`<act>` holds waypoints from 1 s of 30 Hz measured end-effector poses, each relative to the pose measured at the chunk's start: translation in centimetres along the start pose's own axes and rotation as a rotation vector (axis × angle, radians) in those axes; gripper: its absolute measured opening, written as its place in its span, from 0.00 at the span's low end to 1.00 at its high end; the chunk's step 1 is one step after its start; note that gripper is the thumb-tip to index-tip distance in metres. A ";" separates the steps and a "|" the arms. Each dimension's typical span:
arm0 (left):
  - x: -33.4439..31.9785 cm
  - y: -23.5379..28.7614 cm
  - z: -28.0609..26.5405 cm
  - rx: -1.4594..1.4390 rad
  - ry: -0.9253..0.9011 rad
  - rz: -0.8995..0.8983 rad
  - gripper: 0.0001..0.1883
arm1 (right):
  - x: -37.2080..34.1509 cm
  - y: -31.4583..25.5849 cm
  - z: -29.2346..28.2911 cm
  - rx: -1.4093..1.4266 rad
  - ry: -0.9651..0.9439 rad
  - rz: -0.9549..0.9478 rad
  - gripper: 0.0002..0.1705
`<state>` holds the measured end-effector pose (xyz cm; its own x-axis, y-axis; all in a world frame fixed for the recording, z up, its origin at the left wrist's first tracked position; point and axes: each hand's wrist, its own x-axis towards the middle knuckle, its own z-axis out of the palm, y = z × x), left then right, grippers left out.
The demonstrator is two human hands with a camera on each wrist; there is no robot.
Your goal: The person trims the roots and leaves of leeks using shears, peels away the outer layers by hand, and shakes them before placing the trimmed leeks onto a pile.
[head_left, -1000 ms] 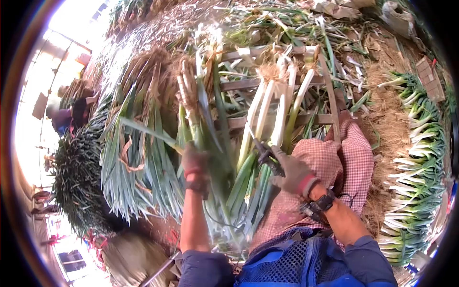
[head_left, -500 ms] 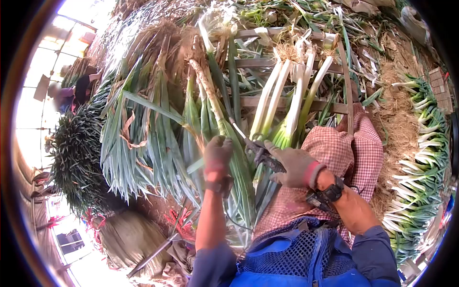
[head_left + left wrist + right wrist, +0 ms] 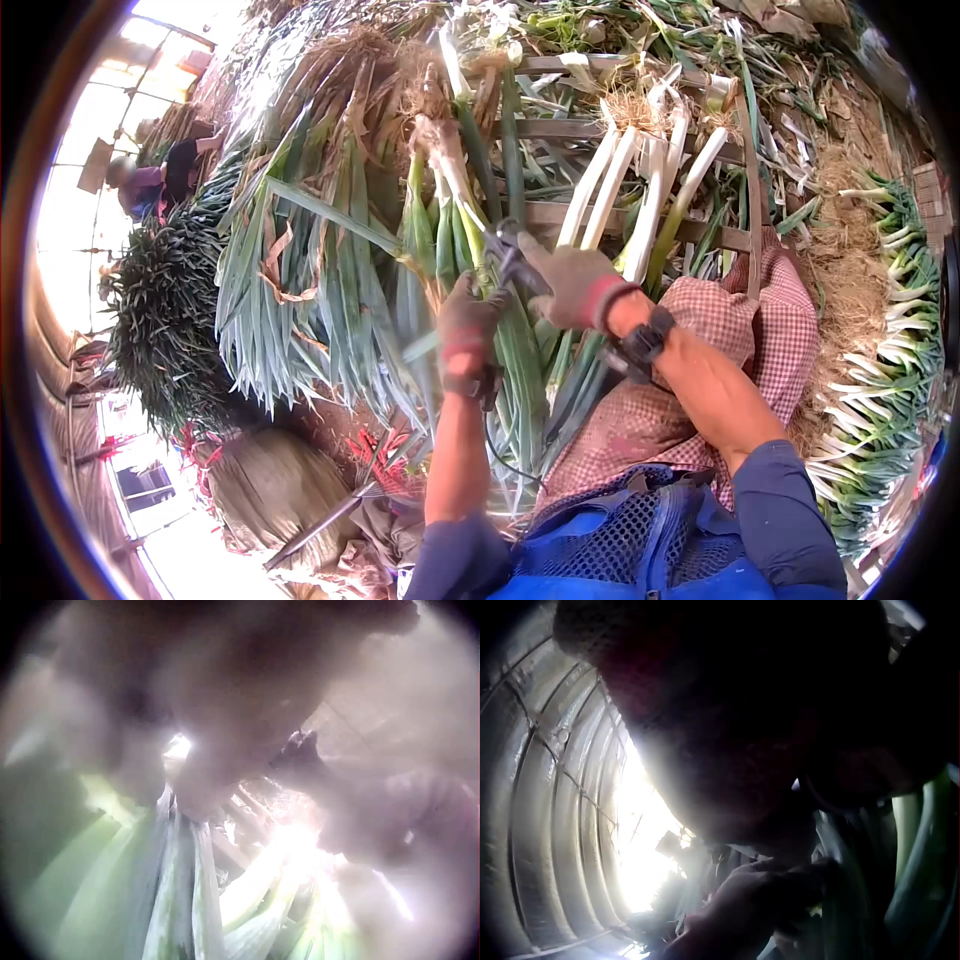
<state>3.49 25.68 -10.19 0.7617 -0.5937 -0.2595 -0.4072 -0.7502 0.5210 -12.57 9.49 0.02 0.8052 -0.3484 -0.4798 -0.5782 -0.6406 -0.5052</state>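
Observation:
In the head view my gloved left hand grips a large green onion low on its stalk, with the rooted end pointing up and away. My gloved right hand holds a black air blow gun, its front right against the stalk just above the left hand. Long green leaves trail below the left fist. In the left wrist view a blurred glove covers the top, above leaves. The right wrist view is mostly dark glove, with the left hand below.
Several pale green onions lean on a wooden rack to the right. A big heap of unpeeled ones lies left. White-stalked onions form a row at far right. Another person is at the far left.
Both hands have moved up and away. The blow gun has come in to the held stalk, whose brown outer skin now looks paler. The left hand has also shifted right since the first frame.

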 end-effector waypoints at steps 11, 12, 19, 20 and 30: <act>2.9 0.0 0.8 0.300 -0.001 0.130 0.28 | 9.4 -2.2 -5.4 0.074 0.171 0.035 0.37; 2.9 0.5 0.8 0.286 -0.022 0.084 0.28 | 9.4 -2.0 -5.1 0.076 0.167 0.033 0.37; 3.5 2.3 -0.6 -0.151 -0.219 -0.184 0.24 | 3.3 2.8 -0.6 0.088 0.099 0.009 0.52; 4.1 1.4 -0.2 -0.157 -0.247 -0.158 0.22 | 1.0 2.7 -0.9 0.111 0.001 0.034 0.54; 1.9 0.9 1.4 -0.306 -0.164 -0.127 0.20 | -11.2 4.0 5.3 0.164 -0.112 -0.087 0.60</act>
<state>3.89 23.49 -11.32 0.6955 -0.5590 -0.4515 -0.1266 -0.7138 0.6888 -24.60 14.48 -0.47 0.8389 -0.2120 -0.5013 -0.5278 -0.5419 -0.6541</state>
